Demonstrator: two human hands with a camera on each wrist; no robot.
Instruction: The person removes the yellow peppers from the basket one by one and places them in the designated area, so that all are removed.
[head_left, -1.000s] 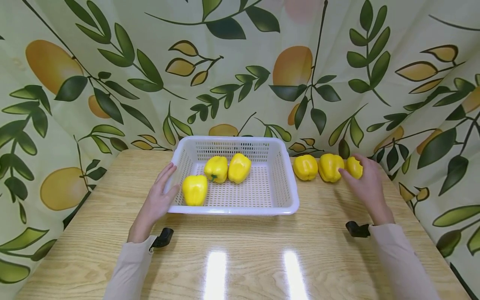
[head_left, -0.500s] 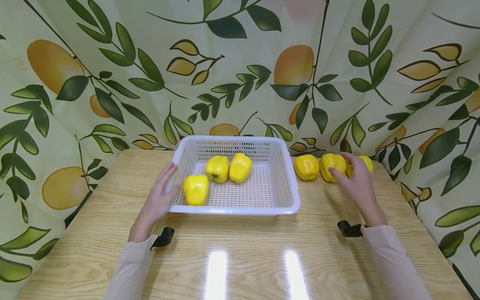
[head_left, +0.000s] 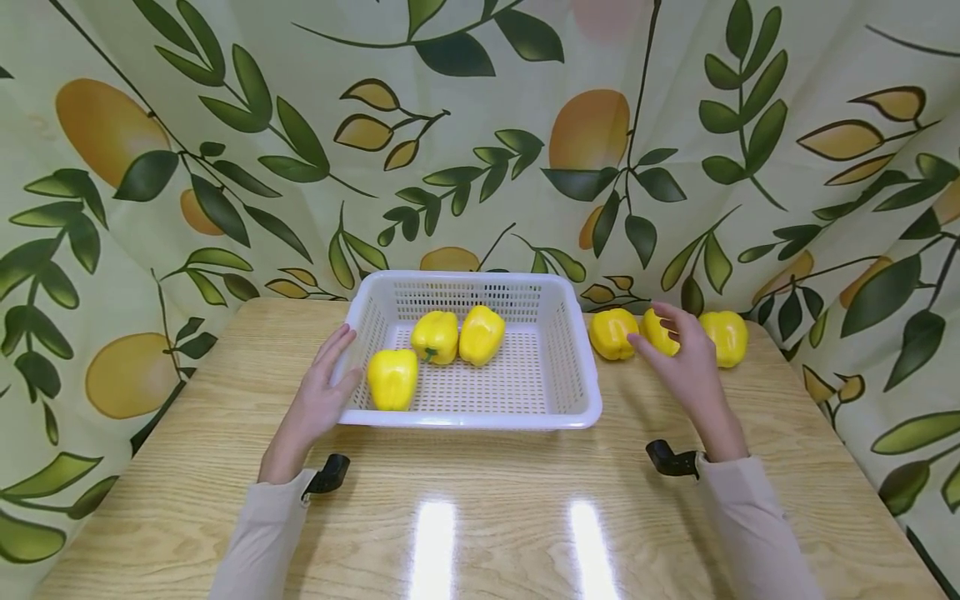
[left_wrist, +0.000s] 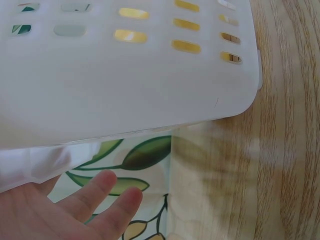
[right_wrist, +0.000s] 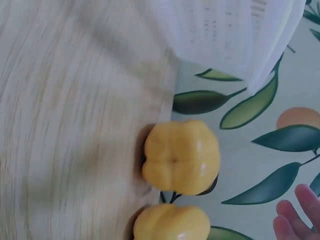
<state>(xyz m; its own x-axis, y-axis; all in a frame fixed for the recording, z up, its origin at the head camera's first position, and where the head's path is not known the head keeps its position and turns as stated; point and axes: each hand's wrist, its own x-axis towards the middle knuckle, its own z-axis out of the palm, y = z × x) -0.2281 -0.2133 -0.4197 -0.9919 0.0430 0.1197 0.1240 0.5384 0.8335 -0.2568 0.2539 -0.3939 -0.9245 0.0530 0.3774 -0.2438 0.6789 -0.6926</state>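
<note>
A white plastic basket (head_left: 465, 422) holds three yellow bell peppers, one (head_left: 392, 379) at the front left, another (head_left: 435, 337) behind it and a third (head_left: 482, 335) beside that. My left hand (head_left: 318, 398) lies with extended fingers along the basket's left side; its fingers also show below the basket wall (left_wrist: 125, 95) in the left wrist view. Outside the basket, on the right, three more yellow peppers stand in a row: the left one (head_left: 613, 335), the middle one (head_left: 657, 335), partly hidden, and the right one (head_left: 724, 338). My right hand (head_left: 693, 367) hovers at the middle one, fingers spread and lightly bent, holding nothing.
All stands on a wood-grain table (head_left: 495, 500), near its back edge. Behind hangs a curtain (head_left: 480, 125) printed with leaves and fruit. A small black wrist camera (head_left: 327, 475) sits on the left wrist, another camera (head_left: 671, 459) on the right.
My right hand has moved left along the row, from the rightmost pepper to the middle one, uncovering the rightmost. The left hand and basket have stayed in place.
</note>
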